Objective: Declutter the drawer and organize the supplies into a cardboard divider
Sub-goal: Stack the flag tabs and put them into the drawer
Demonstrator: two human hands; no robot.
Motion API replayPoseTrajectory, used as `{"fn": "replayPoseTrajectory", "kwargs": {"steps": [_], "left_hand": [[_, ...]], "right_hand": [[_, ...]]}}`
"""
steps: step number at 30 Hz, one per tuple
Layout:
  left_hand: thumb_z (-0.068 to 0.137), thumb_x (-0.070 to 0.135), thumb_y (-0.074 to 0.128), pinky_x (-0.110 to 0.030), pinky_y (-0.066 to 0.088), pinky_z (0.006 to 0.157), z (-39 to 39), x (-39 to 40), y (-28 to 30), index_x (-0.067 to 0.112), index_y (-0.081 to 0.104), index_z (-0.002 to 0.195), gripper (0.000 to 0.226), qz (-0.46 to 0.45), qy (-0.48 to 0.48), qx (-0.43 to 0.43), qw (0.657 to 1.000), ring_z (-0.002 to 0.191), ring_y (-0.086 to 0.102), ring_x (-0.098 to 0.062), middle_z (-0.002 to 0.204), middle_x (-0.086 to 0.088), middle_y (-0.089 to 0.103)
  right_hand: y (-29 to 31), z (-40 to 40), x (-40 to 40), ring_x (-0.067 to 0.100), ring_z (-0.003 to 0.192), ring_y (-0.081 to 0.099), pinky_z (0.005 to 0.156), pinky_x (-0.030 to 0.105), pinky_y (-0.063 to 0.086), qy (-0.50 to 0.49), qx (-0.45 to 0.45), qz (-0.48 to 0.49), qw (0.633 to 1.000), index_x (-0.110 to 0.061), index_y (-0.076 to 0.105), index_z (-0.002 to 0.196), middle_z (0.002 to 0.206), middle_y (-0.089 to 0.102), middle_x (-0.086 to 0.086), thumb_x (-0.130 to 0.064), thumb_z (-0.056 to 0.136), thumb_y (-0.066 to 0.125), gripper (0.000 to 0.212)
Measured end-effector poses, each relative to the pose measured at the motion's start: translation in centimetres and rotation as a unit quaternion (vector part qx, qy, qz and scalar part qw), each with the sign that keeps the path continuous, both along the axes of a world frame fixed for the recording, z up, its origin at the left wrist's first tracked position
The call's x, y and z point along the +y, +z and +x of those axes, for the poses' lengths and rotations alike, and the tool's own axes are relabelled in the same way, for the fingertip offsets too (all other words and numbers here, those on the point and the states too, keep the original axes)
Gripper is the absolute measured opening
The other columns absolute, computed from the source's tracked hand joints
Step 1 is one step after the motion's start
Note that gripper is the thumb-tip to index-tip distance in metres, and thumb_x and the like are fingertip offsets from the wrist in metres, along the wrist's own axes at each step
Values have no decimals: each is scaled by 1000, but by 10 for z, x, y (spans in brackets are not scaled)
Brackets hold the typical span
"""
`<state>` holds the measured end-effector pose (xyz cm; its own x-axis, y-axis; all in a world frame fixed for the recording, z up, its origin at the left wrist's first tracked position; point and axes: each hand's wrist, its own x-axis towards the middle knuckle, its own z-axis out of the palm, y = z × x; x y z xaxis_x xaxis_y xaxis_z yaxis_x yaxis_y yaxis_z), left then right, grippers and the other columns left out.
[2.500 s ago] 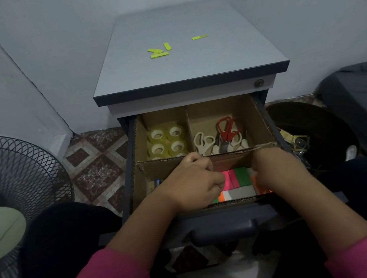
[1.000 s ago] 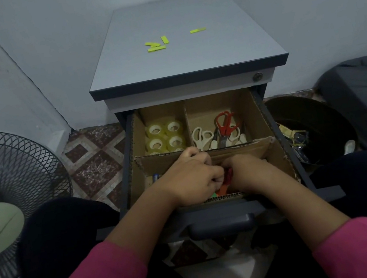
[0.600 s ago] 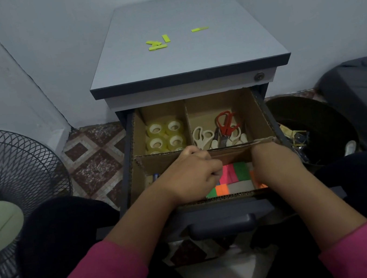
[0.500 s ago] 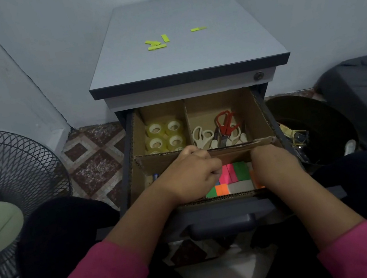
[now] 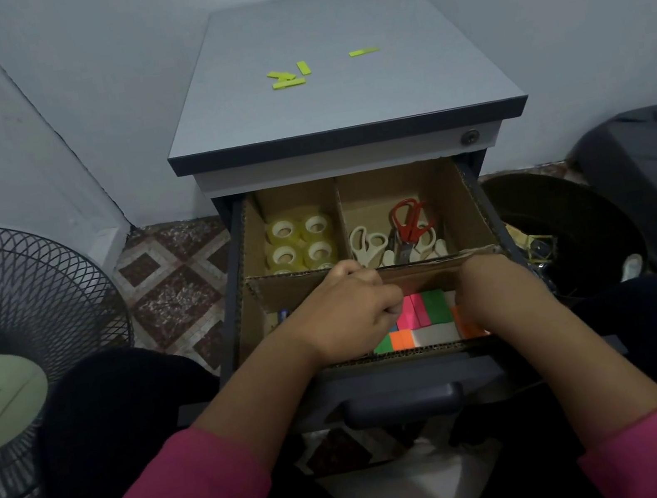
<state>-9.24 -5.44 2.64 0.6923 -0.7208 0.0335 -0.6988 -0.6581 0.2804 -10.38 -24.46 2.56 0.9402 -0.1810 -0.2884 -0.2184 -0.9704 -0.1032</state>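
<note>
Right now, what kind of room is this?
Probably a room at home, in a corner used as a small office: a drawer cabinet with tape rolls and scissors, a standing fan, patterned floor tiles.

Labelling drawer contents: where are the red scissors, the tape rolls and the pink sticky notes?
red scissors [image 5: 408, 220], head view, on the red handles.
tape rolls [image 5: 301, 241], head view, middle of the four rolls.
pink sticky notes [image 5: 413, 310], head view, pad's top face.

The left hand [image 5: 347, 315] and right hand [image 5: 497, 293] cover part of the coloured sticky notes [image 5: 425, 310], hiding their own fingertips and any grip.
</note>
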Motion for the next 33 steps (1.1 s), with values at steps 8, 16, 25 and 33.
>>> {"fn": "replayPoseTrajectory", "kwargs": {"steps": [8,16,25,33], "left_hand": [[94,18,45,-13,8,95,-1,1,0,20,55,83,15,-11,-1,-12,1000,94,47,-15,92,0,57],[95,19,44,-13,8,93,-1,0,1,17,58,87,16,-5,3,-17,1000,96,48,-18,93,-1,57],[93,23,46,-12,6,91,-3,0,4,22,56,87,12,4,2,24,1000,103,39,-13,98,2,53],[90,16,47,-17,10,99,-5,-3,7,23,61,89,16,1,-13,40,999,102,37,-10,100,5,55]], "right_hand": [[4,3,-10,23,81,60,71,30,49,5,-12,-3,1000,-13,67,89,88,62,5,-11,87,50,17],[9,3,-8,21,87,64,82,36,55,11,6,37,999,-15,71,92,93,67,4,-18,83,61,14],[19,0,-3,11,69,69,65,26,56,-21,11,218,976,-24,69,76,71,72,1,-12,84,66,15],[4,-3,18,18,72,68,69,31,57,29,56,183,981,-20,67,69,69,68,1,-17,81,65,12]]}}
